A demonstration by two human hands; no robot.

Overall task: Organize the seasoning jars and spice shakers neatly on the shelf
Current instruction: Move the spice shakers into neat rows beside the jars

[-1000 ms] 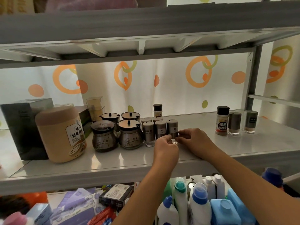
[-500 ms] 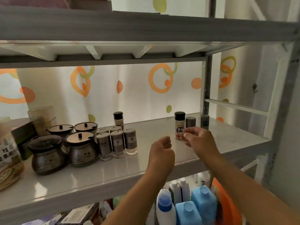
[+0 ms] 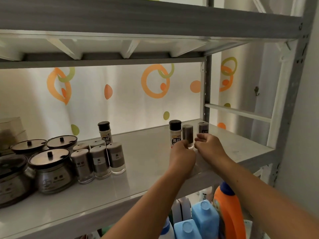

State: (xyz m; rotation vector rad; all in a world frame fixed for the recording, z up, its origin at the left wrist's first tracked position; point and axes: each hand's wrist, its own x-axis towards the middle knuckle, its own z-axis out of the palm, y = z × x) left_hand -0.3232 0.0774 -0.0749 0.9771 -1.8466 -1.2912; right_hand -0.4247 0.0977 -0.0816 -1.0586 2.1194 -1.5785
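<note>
Both my arms reach up to the shelf. My left hand and right hand are side by side, fingers curled.

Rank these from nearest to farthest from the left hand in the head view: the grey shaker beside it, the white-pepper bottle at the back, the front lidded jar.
1. Grey shaker: right at the left hand, by its fingertips.
2. White-pepper bottle: mid-shelf, at the back.
3. Front lidded jar: far left, near the shelf's front.
</note>
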